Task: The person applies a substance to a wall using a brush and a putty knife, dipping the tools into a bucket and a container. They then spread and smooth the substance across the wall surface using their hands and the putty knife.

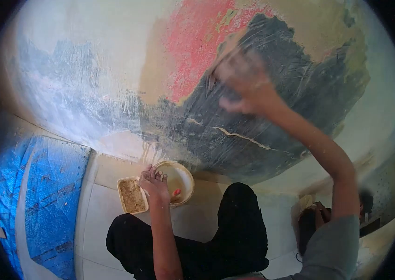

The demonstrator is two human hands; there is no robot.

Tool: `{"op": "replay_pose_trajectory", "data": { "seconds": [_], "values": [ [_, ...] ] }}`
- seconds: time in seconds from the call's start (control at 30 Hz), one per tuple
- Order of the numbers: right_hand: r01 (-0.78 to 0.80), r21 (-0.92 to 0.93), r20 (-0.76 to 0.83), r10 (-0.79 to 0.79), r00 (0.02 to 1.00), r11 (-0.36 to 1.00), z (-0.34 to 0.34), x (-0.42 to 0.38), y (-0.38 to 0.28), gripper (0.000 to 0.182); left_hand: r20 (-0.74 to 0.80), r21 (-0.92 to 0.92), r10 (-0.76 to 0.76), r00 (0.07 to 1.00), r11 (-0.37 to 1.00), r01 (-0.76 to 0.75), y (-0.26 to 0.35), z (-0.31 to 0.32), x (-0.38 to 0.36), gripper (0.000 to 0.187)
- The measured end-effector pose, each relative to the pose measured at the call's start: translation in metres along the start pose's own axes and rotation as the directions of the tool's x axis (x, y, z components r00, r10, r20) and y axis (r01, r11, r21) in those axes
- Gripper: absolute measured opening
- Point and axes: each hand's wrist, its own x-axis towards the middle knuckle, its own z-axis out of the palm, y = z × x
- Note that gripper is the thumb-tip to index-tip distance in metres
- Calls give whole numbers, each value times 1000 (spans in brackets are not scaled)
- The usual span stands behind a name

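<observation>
- Nearest the camera, black-trousered legs [234, 233] are seen folded on the pale tiled floor [99, 219], with a grey sleeve [332, 252] at the lower right edge.
- Just beyond the knees, the left hand [154, 183] is lowered between two containers on the floor: a square tub [132, 195] of brownish grainy paste to its left, and a round cream bowl [178, 179] to its right and slightly farther off.
- Its fingers [150, 171] are drawn together and curled; they lie over the near rim of the round bowl and touch the tub's edge, but whether anything is pinched in them cannot be told.
- A small red object [176, 192] is seen inside the bowl, just right of the wrist.
- To the left, a blue sheet [48, 196] is spread along the floor, well apart from both hands.
- Farther off and higher, the right hand [246, 84] is raised against the wall [90, 70], the arm stretched up from the lower right.
- This hand is blurred; its fingers [232, 70] appear loosely bent around a thin flat tool [212, 80] pressed to the surface, though the grip is not shown clearly.
- The dark grey patch [295, 98] lies directly under and to the right of that hand, with the red patch [197, 42] up and to its left; a pale crack [241, 136] runs below it.
- The paste tub lies well below the right hand, and is far nearer to the left hand.
</observation>
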Motion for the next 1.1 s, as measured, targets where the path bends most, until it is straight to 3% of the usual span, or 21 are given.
{"op": "replay_pose_trajectory", "data": {
  "seconds": [0.07,0.1,0.17,0.3,0.37,0.4,0.47,0.5,0.53,0.6,0.63,0.7,0.73,0.8,0.83,0.87,0.93,1.0,1.07,1.1],
  "values": [
    [373,216,193,-414,889,902,14,-18,-17,59,20,11,6,1000,1000,-6,-2,-3,4,43],
    [370,216,197,-411,890,904,13,-14,-11,59,20,15,4,1000,1000,-4,-4,-3,6,43],
    [123,-155,-25,-129,991,980,12,2,3,58,48,-4,-15,999,1000,15,-4,-7,7,42],
    [-23,7,-4,23,1000,1000,23,-19,-28,56,-59,50,18,998,999,-15,3,-2,-1,42],
    [239,81,135,-248,959,968,25,-24,-31,54,-8,1,-3,1000,1000,3,6,-3,-2,42],
    [219,103,149,-233,961,970,15,-16,-27,54,-30,24,-7,1000,1000,7,6,-2,-3,42],
    [134,-167,-65,-147,987,977,-5,8,-15,36,-9,42,25,1000,999,-25,7,0,-6,42],
    [-10,-111,-1,10,1000,994,-2,5,-9,49,-13,21,12,1000,1000,-12,8,2,-8,42],
    [-15,-103,0,15,1000,995,3,-2,-15,49,-20,26,16,1000,1000,-15,9,3,-11,42],
    [159,121,-26,-157,987,980,15,-20,-30,50,-27,11,13,1000,1000,-12,7,5,-14,41],
    [161,117,-24,-159,987,980,17,-23,-30,50,-24,9,10,1000,1000,-9,6,5,-14,41],
    [310,134,176,-331,927,941,16,-22,-30,52,-19,26,15,1000,1000,-14,3,5,-11,40],
    [311,127,180,-330,926,942,12,-20,-26,52,-13,25,10,1000,1000,-9,2,4,-11,40],
    [22,-99,-44,-27,999,995,-3,-3,-21,44,-6,18,1,1000,1000,-1,1,4,-13,40],
    [-100,-56,-72,96,993,993,23,-21,-30,60,8,8,1,1000,1000,-1,2,4,-12,40],
    [-91,-72,-80,85,993,993,32,-30,-36,60,6,19,2,1000,1000,-2,2,1,-11,40],
    [303,44,180,-306,935,952,35,-40,-43,56,24,21,-10,1000,1000,9,1,2,-11,41],
    [270,26,121,-271,955,963,34,-27,-24,52,-36,35,1,999,999,0,3,3,-12,42],
    [-149,-231,-130,121,984,962,22,-10,-6,54,-17,42,0,1000,999,0,4,0,-13,42],
    [-219,-147,-189,190,963,965,27,-8,-16,51,-23,38,6,1000,999,-5,4,-1,-11,43]
  ]
}}
